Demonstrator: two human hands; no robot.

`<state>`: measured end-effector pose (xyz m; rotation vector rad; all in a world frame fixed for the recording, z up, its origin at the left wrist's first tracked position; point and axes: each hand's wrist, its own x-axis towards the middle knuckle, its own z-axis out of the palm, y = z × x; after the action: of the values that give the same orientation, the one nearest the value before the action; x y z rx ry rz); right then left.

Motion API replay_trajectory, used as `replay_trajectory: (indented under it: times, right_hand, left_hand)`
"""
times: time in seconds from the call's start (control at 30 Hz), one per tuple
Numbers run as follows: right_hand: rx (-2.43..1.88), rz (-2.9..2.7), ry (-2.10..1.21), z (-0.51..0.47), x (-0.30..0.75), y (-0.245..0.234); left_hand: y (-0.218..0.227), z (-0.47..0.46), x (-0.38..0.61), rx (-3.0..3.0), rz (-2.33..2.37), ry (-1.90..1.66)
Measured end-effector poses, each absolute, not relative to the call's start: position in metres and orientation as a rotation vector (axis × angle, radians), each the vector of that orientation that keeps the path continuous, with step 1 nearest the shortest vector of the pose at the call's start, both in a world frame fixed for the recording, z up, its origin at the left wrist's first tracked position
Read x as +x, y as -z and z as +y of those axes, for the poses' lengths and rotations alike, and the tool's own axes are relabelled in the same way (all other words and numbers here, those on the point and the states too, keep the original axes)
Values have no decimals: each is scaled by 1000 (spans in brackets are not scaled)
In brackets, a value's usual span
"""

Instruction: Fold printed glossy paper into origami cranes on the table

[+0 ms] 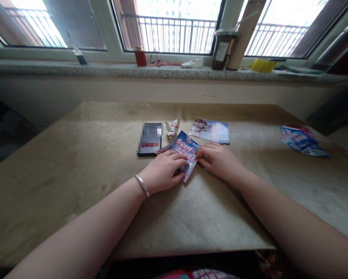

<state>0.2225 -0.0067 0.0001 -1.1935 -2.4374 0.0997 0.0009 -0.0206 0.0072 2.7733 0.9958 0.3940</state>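
My left hand (165,170) lies on a folded blue printed paper (186,147) in the middle of the brown table (75,162), fingers curled and pressing it down. A silver bracelet (142,185) circles that wrist. My right hand (219,159) touches the paper's right edge with its fingers drawn together on it. Part of the paper is hidden under both hands.
A dark phone (149,139) lies just left of the paper. A small folded paper shape (172,128) sits behind it. Another printed sheet (211,130) lies beyond my right hand, more sheets (302,140) at the far right. The windowsill (104,69) holds a red cup (140,57) and a jar (222,50).
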Motion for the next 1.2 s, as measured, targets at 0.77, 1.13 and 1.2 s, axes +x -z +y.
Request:
replay_trajectory:
  times: [0.77, 1.13, 1.2]
  right_hand:
    - [-1400, -2100, -341, 4, 225, 13]
    - [-1521, -2038, -296, 3, 228, 7]
    - [-1472, -2033, -263, 3, 229, 7]
  left_hand:
    - [-1, -21, 0, 2752, 998, -346]
    - [0, -22, 1, 2747, 983, -262]
    - [0, -23, 1, 2750, 993, -250]
